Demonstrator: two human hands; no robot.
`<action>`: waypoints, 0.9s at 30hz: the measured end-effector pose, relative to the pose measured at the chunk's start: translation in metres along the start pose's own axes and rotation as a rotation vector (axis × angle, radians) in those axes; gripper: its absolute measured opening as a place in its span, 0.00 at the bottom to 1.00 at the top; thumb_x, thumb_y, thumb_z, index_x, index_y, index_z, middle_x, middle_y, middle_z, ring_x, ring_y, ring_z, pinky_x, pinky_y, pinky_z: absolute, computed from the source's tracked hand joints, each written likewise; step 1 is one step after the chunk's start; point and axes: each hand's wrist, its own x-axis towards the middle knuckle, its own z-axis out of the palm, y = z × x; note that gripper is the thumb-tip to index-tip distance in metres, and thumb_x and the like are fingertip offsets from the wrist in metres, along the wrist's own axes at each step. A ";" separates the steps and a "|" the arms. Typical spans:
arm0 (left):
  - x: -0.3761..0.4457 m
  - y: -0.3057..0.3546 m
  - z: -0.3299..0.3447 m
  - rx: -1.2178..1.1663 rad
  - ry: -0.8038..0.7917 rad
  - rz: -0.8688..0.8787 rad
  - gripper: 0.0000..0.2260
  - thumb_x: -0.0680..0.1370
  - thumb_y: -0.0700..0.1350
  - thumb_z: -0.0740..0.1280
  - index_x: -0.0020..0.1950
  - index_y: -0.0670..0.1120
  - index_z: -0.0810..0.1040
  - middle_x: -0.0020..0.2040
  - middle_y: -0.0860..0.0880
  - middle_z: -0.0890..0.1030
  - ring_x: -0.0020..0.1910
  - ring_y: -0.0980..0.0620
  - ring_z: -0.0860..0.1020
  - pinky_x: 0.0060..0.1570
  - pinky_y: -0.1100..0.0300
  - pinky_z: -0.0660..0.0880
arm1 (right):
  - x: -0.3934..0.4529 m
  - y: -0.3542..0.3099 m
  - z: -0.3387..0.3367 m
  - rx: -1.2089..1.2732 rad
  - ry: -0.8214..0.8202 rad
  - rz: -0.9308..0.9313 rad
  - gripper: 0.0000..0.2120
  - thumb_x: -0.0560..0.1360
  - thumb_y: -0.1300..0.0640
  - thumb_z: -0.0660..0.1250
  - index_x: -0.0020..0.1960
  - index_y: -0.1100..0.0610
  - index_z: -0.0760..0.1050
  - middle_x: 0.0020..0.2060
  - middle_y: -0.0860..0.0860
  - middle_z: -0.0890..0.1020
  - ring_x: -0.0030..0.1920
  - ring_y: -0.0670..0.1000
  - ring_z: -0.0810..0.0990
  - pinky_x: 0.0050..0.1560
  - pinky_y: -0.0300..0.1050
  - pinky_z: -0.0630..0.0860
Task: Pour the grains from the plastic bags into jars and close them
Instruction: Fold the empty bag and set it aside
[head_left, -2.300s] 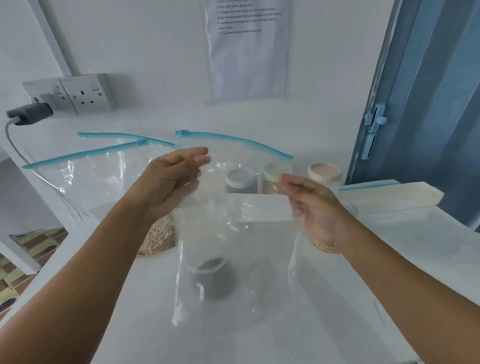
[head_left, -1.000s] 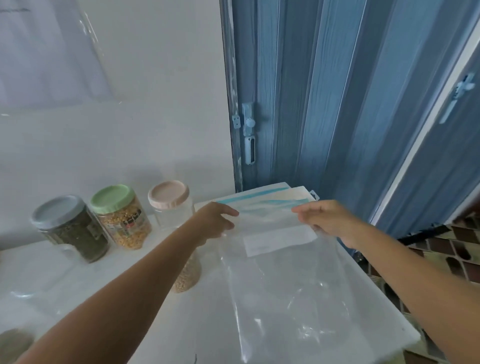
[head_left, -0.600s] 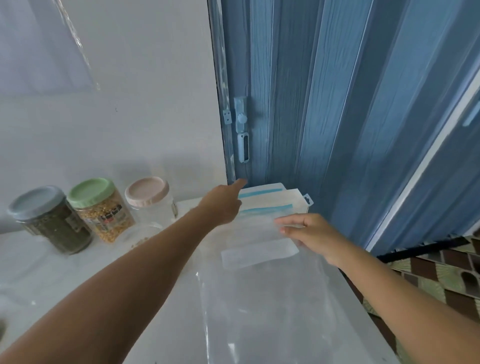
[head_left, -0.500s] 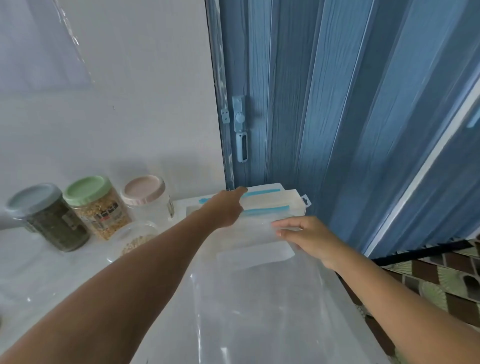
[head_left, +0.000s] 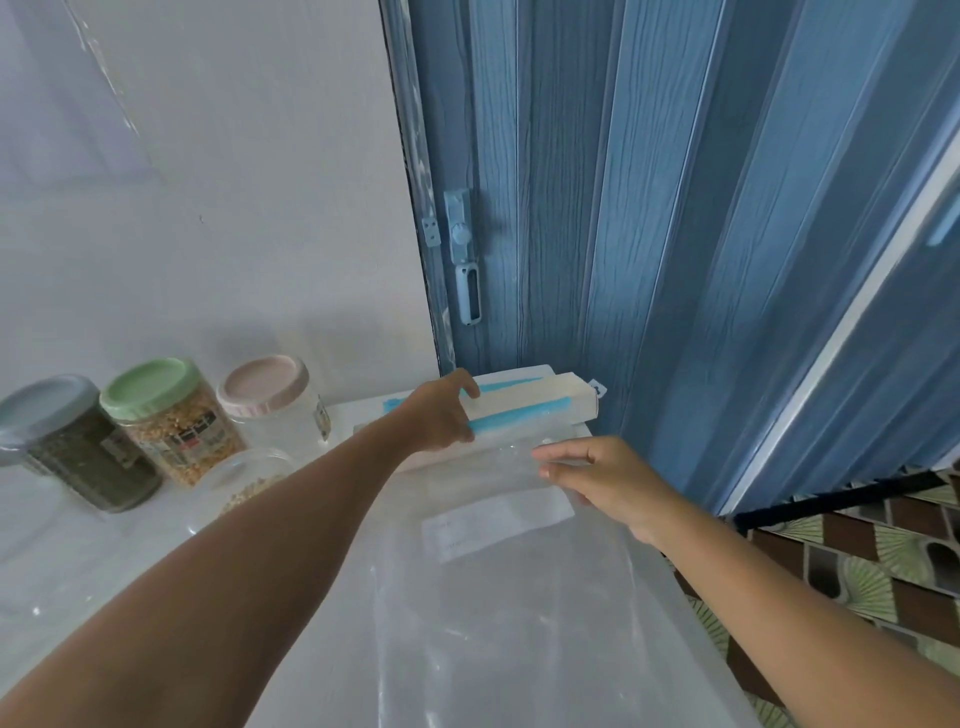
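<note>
An empty clear zip bag (head_left: 519, 613) with a blue zip strip and a white label lies on the white counter (head_left: 78, 597). My left hand (head_left: 441, 415) pinches the bag's blue zip end, up against a white box (head_left: 540, 408) at the counter's far right. My right hand (head_left: 602, 478) rests with nearly straight fingers on the bag just under its top edge. Three lidded jars stand at the left: a grey-lidded one (head_left: 62, 441) with dark grains, a green-lidded one (head_left: 171, 421) with yellow grains, and a pink-lidded one (head_left: 270, 400).
An open clear jar (head_left: 244, 483) holding a few pale grains sits partly behind my left forearm. A blue folding door (head_left: 649, 234) with a latch stands behind the counter's right end. Patterned floor tiles (head_left: 857, 561) show beyond the right edge.
I have turned from the middle of the counter to its right end, carrying the empty bag over and laying it down. My left hand has slid to the zip beside the box.
</note>
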 end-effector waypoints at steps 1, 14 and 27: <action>0.000 -0.001 -0.004 -0.022 0.003 -0.001 0.22 0.74 0.41 0.79 0.62 0.51 0.73 0.49 0.48 0.82 0.48 0.48 0.78 0.49 0.55 0.75 | 0.001 0.000 0.000 0.006 0.006 0.002 0.10 0.78 0.57 0.74 0.57 0.48 0.86 0.56 0.36 0.84 0.34 0.39 0.75 0.37 0.30 0.74; 0.007 -0.016 -0.039 -0.237 -0.030 -0.081 0.22 0.77 0.45 0.76 0.70 0.52 0.75 0.56 0.48 0.80 0.53 0.49 0.79 0.52 0.58 0.74 | 0.003 -0.011 -0.001 0.001 -0.014 0.107 0.09 0.78 0.54 0.74 0.56 0.46 0.86 0.53 0.40 0.86 0.53 0.42 0.80 0.38 0.28 0.72; -0.019 0.034 -0.104 -0.044 0.291 0.309 0.20 0.81 0.40 0.71 0.71 0.51 0.70 0.48 0.54 0.77 0.43 0.55 0.76 0.43 0.67 0.72 | 0.039 -0.051 -0.005 0.100 0.070 0.078 0.09 0.77 0.55 0.75 0.56 0.47 0.87 0.56 0.45 0.85 0.54 0.47 0.79 0.44 0.37 0.73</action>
